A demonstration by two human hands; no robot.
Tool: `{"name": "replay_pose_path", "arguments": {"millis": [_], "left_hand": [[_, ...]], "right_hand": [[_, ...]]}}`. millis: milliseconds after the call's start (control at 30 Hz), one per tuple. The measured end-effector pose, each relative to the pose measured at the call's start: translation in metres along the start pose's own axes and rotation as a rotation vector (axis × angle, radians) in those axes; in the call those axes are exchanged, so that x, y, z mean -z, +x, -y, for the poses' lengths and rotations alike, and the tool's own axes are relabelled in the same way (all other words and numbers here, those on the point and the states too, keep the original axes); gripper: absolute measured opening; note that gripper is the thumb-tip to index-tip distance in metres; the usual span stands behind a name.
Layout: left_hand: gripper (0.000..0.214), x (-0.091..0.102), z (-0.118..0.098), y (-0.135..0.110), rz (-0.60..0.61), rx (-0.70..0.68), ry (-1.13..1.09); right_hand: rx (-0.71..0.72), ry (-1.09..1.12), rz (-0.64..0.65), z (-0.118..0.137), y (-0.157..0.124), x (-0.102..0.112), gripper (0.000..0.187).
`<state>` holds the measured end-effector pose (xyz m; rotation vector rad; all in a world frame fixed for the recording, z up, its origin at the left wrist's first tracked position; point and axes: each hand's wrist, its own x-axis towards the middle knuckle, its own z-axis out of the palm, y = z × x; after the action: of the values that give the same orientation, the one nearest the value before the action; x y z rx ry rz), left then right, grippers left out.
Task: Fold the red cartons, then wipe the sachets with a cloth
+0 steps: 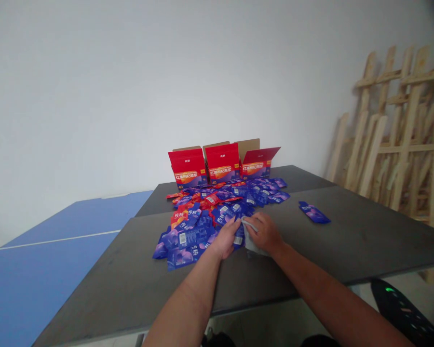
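Note:
My left hand point(227, 238) is closed on a blue pouch point(239, 236) at the near edge of the pile. Right beside it, my right hand point(264, 232) grips a grey cloth point(252, 245), which hangs below the fingers close to the pouch. Whether cloth and pouch touch is hard to make out. Blue and red pouches point(191, 237) lie heaped in front of and left of my hands, many overlapping. A single blue pouch point(314, 212) lies apart on the right.
Three red printed boxes with raised flaps, left point(190, 173), middle point(222, 166) and right point(256, 168), stand behind the heap on the dark table point(347, 236). A blue table point(75, 260) adjoins on the left. Wooden easels point(401, 140) lean against the wall at right.

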<state>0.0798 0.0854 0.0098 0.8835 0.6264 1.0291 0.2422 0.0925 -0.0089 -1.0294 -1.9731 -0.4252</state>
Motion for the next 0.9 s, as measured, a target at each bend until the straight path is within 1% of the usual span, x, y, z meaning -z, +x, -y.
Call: {"name": "replay_pose_path", "arguments": {"millis": [167,300,367,467,500,567,667,767,833,900], "left_hand": [[0.044,-0.001,-0.002,-0.002,0.051,0.074,0.074],[0.042,0.001,-0.002,-0.003,0.097,0.093,0.126],[0.04,0.001,-0.003,-0.002,0.078,0.099,0.092],[0.035,0.001,-0.007,0.001,-0.008,0.136,-0.101],[0.034,0.002,-0.009,0.002,-0.025,0.152,-0.181],[0.035,0.004,-0.012,0.004,-0.023,0.172,-0.311],[0.044,0.007,-0.015,0.006,-0.013,0.178,-0.403],[0.052,0.006,-0.015,0.005,-0.027,0.227,-0.401],[0.051,0.005,-0.013,0.004,-0.023,0.244,-0.378],[0.047,0.003,-0.01,0.003,0.001,0.239,-0.352]], "right_hand": [[-0.135,0.038,-0.055,-0.009,-0.001,-0.004,0.024],[-0.28,0.108,-0.13,-0.016,0.001,-0.003,0.025],[-0.338,0.134,-0.154,-0.019,0.002,-0.002,0.025],[-0.363,0.13,-0.181,-0.019,0.003,0.001,0.025],[-0.339,0.123,-0.181,-0.017,0.003,0.002,0.025],[-0.224,0.109,-0.153,-0.011,0.003,0.003,0.024],[0.056,0.095,-0.073,0.004,0.001,0.006,0.021],[0.309,0.108,0.0,0.022,0.0,0.007,0.017],[0.407,0.117,0.04,0.031,0.0,0.006,0.017],[0.424,0.106,0.044,0.034,0.0,0.006,0.017]]}}
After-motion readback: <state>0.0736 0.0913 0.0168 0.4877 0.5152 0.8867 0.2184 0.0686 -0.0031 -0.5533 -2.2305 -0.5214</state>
